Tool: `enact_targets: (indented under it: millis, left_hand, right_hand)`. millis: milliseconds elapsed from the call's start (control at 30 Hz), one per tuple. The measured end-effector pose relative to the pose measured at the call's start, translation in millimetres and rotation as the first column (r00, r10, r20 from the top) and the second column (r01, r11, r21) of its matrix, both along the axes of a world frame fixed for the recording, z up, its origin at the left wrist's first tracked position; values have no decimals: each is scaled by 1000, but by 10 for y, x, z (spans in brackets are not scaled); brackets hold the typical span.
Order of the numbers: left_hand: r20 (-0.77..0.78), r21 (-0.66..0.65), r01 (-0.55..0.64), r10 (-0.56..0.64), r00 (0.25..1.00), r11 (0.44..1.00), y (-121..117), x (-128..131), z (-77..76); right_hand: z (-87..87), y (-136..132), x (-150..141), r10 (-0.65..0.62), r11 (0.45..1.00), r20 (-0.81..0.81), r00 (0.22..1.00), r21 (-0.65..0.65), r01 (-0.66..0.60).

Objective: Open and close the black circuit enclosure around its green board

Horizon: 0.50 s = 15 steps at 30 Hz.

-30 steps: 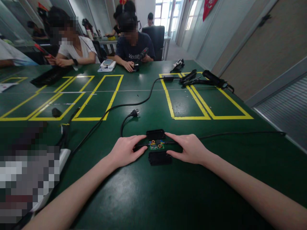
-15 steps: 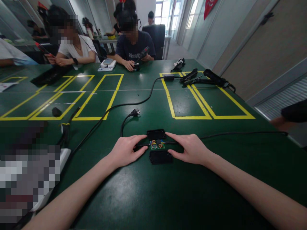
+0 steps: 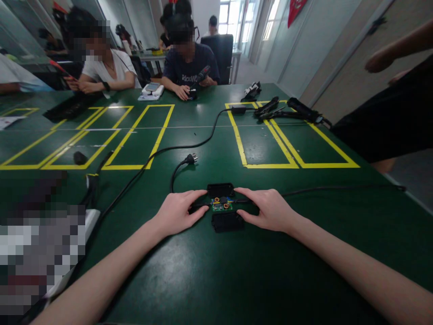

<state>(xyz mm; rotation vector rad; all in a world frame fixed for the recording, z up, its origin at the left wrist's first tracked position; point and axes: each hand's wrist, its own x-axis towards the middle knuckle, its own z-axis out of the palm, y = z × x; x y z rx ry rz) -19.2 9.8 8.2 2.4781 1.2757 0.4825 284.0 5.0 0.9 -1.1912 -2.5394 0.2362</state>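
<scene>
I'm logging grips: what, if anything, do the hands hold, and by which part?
Can't tell: left hand and right hand flank the board, partly hiding its cables.

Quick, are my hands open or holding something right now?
Left hand: open, thumb beside the circuit board.
Right hand: open, thumb at the near black casing half.

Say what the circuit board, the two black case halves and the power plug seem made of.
Circuit board: probably green-coated laminate; green shows between its parts.
Far case half and near case half: likely moulded plastic, dark and fairly matte, with raised rims.
Power plug: black body, plastic or rubber, I can't tell; its shiny prongs suggest metal.
</scene>
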Motion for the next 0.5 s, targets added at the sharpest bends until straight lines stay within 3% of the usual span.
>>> enact_targets:
  millis: [500]
  left_hand:
    - [-4,8,-5,5,1000,1000,6,25,-2]
  right_hand:
    - [6,8,12,-1,1000,-20,1000,-25,0]
